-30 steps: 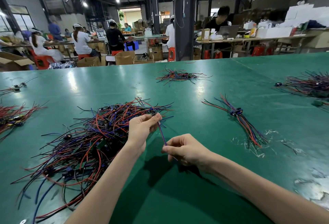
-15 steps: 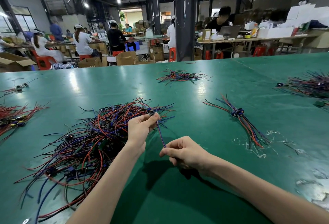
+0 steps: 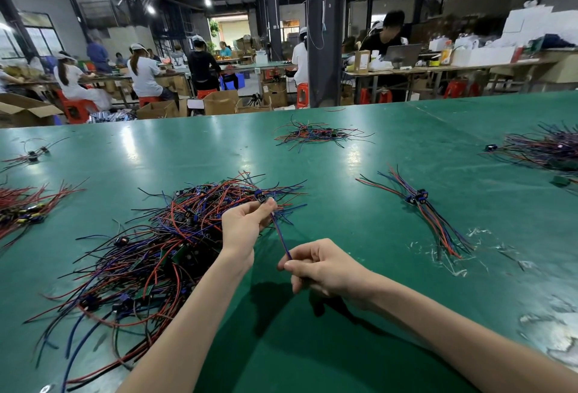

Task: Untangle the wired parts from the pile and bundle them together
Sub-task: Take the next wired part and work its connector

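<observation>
My left hand [image 3: 242, 227] pinches a thin blue-and-red wired part [image 3: 280, 234] at the right edge of the tangled red, blue and black wire pile [image 3: 150, 255]. My right hand [image 3: 322, 269] pinches its lower end over the green table [image 3: 344, 345].

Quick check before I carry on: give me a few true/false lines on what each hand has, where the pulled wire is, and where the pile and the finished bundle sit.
1. Both hands hold one wired part: the left hand pinches its upper end and the right hand grips its lower end. True.
2. That wired part lies flat on the table. False: it runs straight between the two raised hands.
3. The big tangled pile lies to the left of the hands. True.
4. The right hand also holds the small bundle. False: the bundle lies on the table further right, apart from both hands.
</observation>
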Demonstrator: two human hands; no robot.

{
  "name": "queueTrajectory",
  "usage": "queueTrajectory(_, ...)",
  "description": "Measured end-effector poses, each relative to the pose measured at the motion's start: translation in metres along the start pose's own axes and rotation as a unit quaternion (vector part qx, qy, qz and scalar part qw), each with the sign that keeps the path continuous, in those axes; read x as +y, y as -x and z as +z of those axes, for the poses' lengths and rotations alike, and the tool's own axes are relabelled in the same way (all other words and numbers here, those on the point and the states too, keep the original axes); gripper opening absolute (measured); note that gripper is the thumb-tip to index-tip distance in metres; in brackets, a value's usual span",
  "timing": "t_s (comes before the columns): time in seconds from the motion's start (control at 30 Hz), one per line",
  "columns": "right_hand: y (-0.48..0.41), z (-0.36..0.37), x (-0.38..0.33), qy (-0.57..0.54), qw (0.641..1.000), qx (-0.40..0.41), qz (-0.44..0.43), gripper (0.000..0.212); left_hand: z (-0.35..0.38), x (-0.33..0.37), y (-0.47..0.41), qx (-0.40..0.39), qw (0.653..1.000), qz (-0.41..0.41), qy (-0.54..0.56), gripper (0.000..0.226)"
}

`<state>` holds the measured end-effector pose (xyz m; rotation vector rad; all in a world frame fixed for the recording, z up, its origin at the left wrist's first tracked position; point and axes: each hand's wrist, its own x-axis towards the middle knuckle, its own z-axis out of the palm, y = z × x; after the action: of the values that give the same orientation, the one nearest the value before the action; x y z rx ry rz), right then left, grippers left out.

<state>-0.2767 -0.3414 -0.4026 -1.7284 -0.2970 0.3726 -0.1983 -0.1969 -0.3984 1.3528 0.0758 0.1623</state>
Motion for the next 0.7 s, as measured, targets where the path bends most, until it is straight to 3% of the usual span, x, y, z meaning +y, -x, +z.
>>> queueTrajectory(0.2, 0.002, -0.001, 0.000, 0.001, 0.999, -0.043, -0.001, 0.008, -0.001, 0.004, 0.003, 0.007, 1.000, -0.014, 0.023, 0.010)
queueTrajectory(0.3, 0.001, -0.009, -0.003, -0.007, 0.998, -0.062, 0.030, 0.023, 0.003, 0.005, 0.007, -0.019, 0.998, -0.036, 0.056, 0.009)
queueTrajectory(0.4, -0.002, -0.020, -0.006, 0.011, 0.999, -0.023, 0.043, 0.037, 0.009, 0.005, 0.011, -0.054, 0.992, -0.064, 0.090, 0.008)
queueTrajectory(0.57, -0.009, -0.030, -0.002, -0.062, 0.995, 0.075, -0.015, 0.026, 0.024, -0.002, 0.029, -0.131, 0.982, -0.115, 0.069, 0.011)
queueTrajectory(0.7, -0.009, -0.031, -0.001, -0.059, 0.993, 0.096, -0.031, 0.028, 0.029, -0.009, 0.034, -0.150, 0.979, -0.126, 0.060, 0.011)
